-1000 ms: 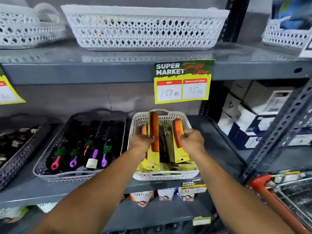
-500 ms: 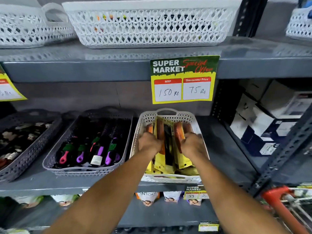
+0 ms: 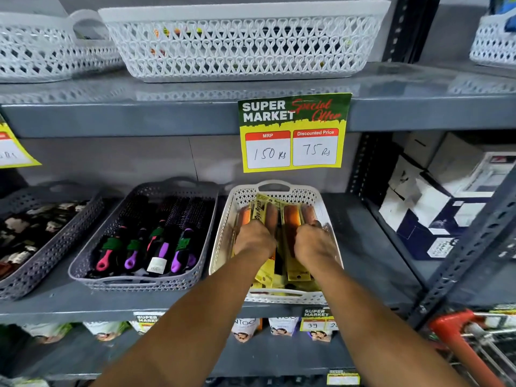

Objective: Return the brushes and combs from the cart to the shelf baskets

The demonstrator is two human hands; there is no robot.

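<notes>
Both hands have pushed deeper into the white basket (image 3: 223, 247) since the earlier frame, and the packets they carried upright now lie low inside it. Left hand (image 3: 254, 238) is curled on a yellow packet (image 3: 259, 209) marked as a dye brush; right hand (image 3: 313, 241) is curled on an orange comb (image 3: 291, 219) in a yellow sleeve. Packets lie side by side, long axes running front to back, tops pointing to the basket's rear handle. Basket sits on the middle shelf (image 3: 371, 263) beneath a price sign (image 3: 293, 132). Grey basket (image 3: 134, 279) of round brushes (image 3: 162, 244) stands just to its left, handles toward the camera. Red cart handle (image 3: 452, 331) shows at lower right.
</notes>
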